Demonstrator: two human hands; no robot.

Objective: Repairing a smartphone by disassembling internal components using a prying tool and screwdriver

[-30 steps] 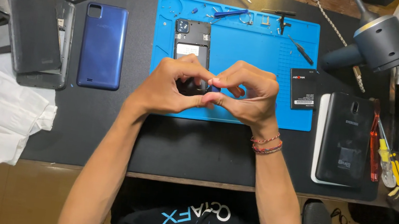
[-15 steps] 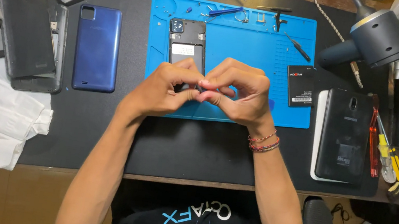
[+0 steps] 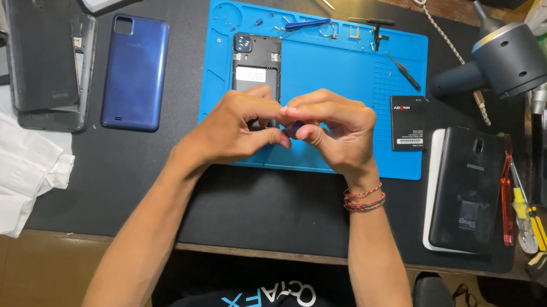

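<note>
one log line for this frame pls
left hand + right hand: fingertips pressed together over opened phone | on blue mat | blue back cover aside left

A phone repair workshop was shown. A black surface (image 3: 265, 210) was covered by a blue repair mat (image 3: 345, 63), on which an opened phone (image 3: 256, 64) and small loose parts were laid. A detached blue back cover (image 3: 135, 73), a black battery (image 3: 408, 123), a hot-air blower (image 3: 504, 61) and screwdrivers (image 3: 519, 204) were spread around it.
</note>
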